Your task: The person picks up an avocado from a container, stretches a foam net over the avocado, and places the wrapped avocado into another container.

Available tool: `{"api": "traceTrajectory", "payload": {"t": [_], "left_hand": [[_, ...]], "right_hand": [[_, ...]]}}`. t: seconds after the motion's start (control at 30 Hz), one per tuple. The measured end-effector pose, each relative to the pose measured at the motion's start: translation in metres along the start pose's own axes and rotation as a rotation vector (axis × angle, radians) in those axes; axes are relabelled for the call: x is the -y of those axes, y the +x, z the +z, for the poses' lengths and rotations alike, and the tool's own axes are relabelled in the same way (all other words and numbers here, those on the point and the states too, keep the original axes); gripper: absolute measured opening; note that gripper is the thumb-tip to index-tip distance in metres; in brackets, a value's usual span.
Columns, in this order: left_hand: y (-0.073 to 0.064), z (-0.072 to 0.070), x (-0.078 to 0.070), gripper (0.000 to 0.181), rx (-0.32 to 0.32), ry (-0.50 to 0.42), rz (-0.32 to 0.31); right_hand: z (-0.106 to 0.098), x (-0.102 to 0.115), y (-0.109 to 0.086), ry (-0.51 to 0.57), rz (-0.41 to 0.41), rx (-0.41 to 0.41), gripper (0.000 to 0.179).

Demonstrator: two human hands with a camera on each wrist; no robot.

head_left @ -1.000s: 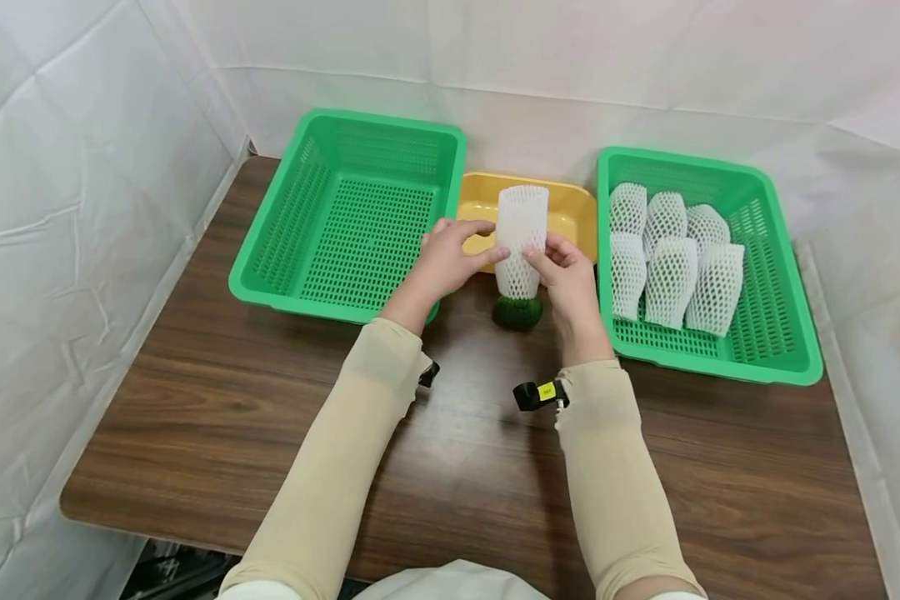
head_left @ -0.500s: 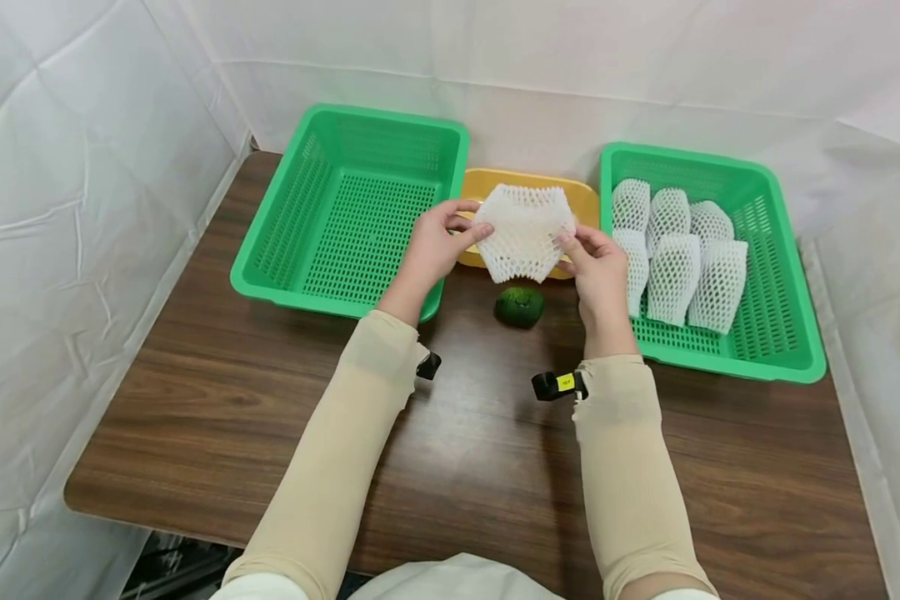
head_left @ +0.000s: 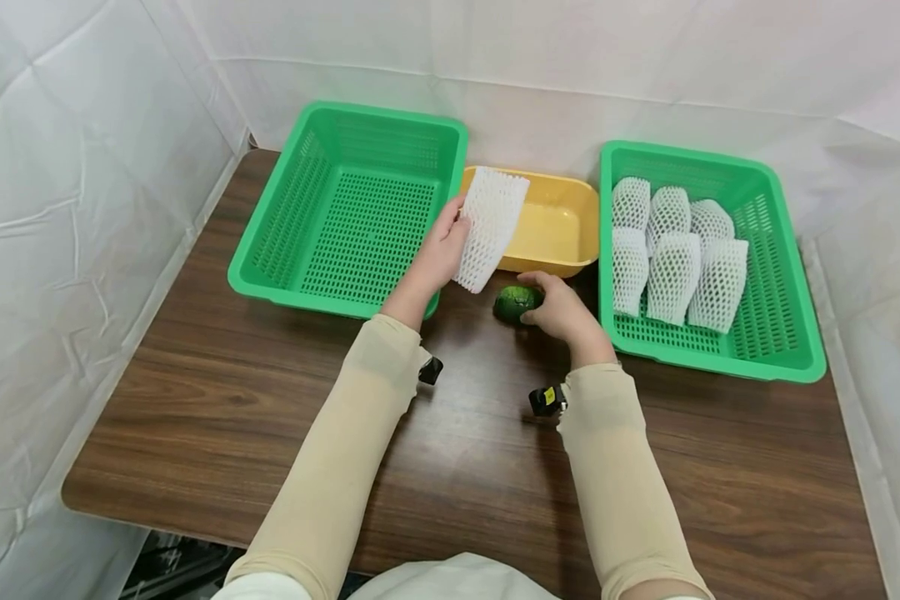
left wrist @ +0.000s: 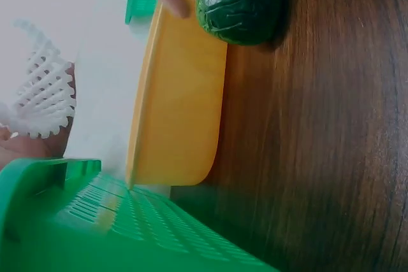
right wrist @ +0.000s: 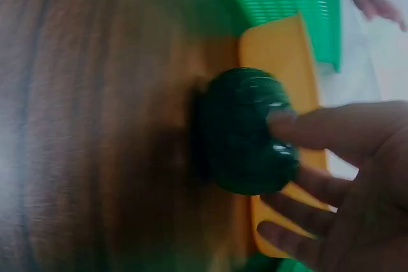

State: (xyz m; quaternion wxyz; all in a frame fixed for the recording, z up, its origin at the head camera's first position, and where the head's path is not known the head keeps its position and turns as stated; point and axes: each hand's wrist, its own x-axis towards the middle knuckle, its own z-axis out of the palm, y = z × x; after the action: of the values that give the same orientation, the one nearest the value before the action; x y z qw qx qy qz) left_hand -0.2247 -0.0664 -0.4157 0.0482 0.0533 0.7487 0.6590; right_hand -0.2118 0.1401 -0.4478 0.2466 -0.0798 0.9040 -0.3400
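My left hand (head_left: 441,246) grips a white foam net sleeve (head_left: 493,218) by its left side, flattened and tilted, in front of the yellow tray. In the left wrist view, part of the foam net sleeve (left wrist: 48,93) shows at the far left. A dark green, shiny, wrinkled fruit (head_left: 512,305), which looks like an avocado, lies on the table before the tray. My right hand (head_left: 562,312) is at its right side, thumb and fingers spread around it. The right wrist view, blurred, has the thumb over the fruit (right wrist: 239,138) and the other fingers beyond it.
A green basket (head_left: 270,279) with nothing in it stands at the left. The yellow tray (head_left: 558,221) sits between it and a second green basket (head_left: 776,333), which holds several net-sleeved pieces (head_left: 671,279). White sheeting (head_left: 525,50) rises behind the brown wooden table (head_left: 465,483).
Both hands held the net sleeve spread open half a second ago. The right hand has let go of it and come down to the fruit; the left has kept the sleeve, shifting it leftward.
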Motion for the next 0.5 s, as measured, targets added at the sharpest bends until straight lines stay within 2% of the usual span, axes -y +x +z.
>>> {"api": "traceTrajectory", "payload": {"t": [0.1,0.2,0.27,0.3,0.37,0.43,0.5], "left_hand": [[-0.001,0.0,-0.002,0.049,0.018,-0.044,-0.011],[-0.002,0.0,-0.003,0.071,0.052,-0.022,-0.02],[-0.002,0.001,-0.003,0.094,0.068,0.037,-0.032],[-0.002,0.002,-0.003,0.102,0.081,0.048,-0.031],[-0.001,0.002,-0.002,0.105,0.107,0.076,-0.046],[0.001,0.003,-0.001,0.104,0.152,0.076,-0.03],[0.0,0.004,-0.003,0.098,0.196,0.069,-0.018]], "right_hand": [[0.006,-0.003,0.004,-0.024,0.038,-0.001,0.067],[0.009,-0.005,0.006,-0.011,0.067,-0.023,0.07],[0.007,-0.004,0.004,0.009,0.062,-0.048,0.07],[0.004,-0.002,0.003,0.032,0.061,-0.064,0.07],[-0.005,0.005,-0.001,0.107,0.065,-0.103,0.07],[-0.015,0.013,-0.006,0.221,0.066,-0.166,0.071],[-0.027,0.022,-0.01,0.346,0.063,-0.265,0.069]]}}
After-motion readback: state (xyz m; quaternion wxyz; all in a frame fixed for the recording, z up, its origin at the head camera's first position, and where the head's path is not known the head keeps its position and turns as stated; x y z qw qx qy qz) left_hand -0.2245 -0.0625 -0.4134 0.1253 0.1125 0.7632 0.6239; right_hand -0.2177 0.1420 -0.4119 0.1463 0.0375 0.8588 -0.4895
